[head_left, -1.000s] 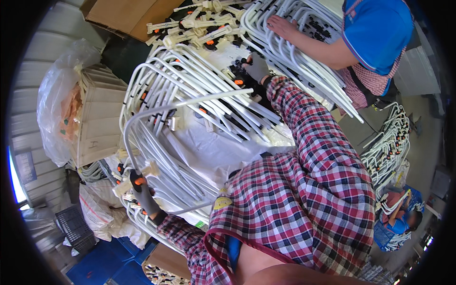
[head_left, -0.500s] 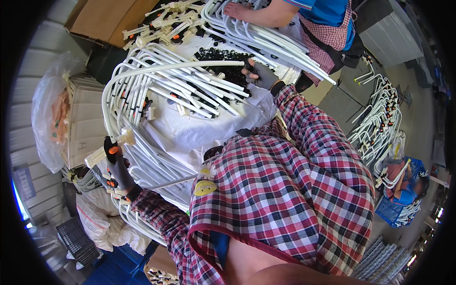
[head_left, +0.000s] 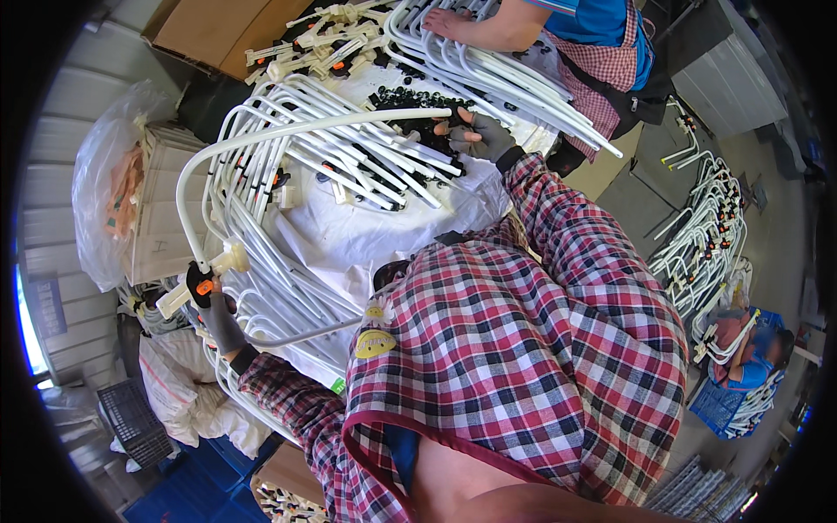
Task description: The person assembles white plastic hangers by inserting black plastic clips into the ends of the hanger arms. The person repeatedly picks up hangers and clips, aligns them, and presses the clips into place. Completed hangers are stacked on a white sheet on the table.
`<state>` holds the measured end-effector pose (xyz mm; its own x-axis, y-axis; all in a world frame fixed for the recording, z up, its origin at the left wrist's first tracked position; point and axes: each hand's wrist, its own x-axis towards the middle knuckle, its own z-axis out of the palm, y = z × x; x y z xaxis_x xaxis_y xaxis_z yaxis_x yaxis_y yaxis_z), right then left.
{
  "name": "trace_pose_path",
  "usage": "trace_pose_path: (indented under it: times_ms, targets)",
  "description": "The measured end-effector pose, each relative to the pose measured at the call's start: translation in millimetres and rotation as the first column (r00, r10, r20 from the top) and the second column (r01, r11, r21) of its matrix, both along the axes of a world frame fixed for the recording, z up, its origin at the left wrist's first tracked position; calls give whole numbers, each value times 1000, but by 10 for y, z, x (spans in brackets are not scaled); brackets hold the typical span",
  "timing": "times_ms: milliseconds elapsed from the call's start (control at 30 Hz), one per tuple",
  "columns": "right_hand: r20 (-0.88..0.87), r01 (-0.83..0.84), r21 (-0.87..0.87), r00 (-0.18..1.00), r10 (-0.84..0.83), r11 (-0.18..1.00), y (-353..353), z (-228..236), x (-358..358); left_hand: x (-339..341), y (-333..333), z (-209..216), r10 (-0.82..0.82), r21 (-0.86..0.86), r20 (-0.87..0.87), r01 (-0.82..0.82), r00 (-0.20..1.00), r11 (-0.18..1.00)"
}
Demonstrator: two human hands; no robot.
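Note:
My left hand (head_left: 223,321), in a dark fingerless glove, is closed round a black-and-cream plastic fitting (head_left: 206,288) with an orange button. From this fitting a bent white tube (head_left: 279,129) rises and curves over to the right. My right hand (head_left: 481,137), gloved the same way, is at the tube's far end with its fingers bent together. A small dark piece shows at that end, and the fingertips partly hide it. Beneath the tube lies a pile of similar white bent tubes (head_left: 366,166) with black and orange parts.
Small black caps (head_left: 410,100) are heaped on the white-covered table (head_left: 323,231). Cream plastic fittings (head_left: 336,52) lie behind, near a cardboard box (head_left: 228,33). Across the table, a co-worker's hand (head_left: 446,23) rests on more white tubes. Another person (head_left: 748,370) is far right.
My left hand has moved slightly left and down with the fitting. The tube's bend has shifted left, while my right hand stays near the tube's end. The whole view has shifted slightly.

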<state>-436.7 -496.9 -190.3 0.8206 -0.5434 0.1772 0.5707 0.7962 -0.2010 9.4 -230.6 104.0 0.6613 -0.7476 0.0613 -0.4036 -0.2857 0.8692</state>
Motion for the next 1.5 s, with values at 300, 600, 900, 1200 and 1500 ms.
trace_pose_path:
  times_ms: [300,600,900,1200,1500]
  targets:
    - [-599,-219,-675,721,-349,705,-189,539,-93,197,141,-82,-30,-24,-121,27,992,999]
    - [-244,-516,-853,535,-809,-84,-386,1544,253,-24,-405,145,-273,73,-82,279,958,957]
    - [619,-610,-288,469,-630,-738,-130,3350,822,-1237,-1309,594,-614,213,-310,683,726,699]
    - [434,-579,-465,511,-742,-670,-223,3190,533,-1520,-1716,451,-829,-55,-428,905,361,422]
    - [177,-98,-983,-243,-954,-158,625,1222,264,-1905,-1864,505,-939,46,-92,943,332,329]
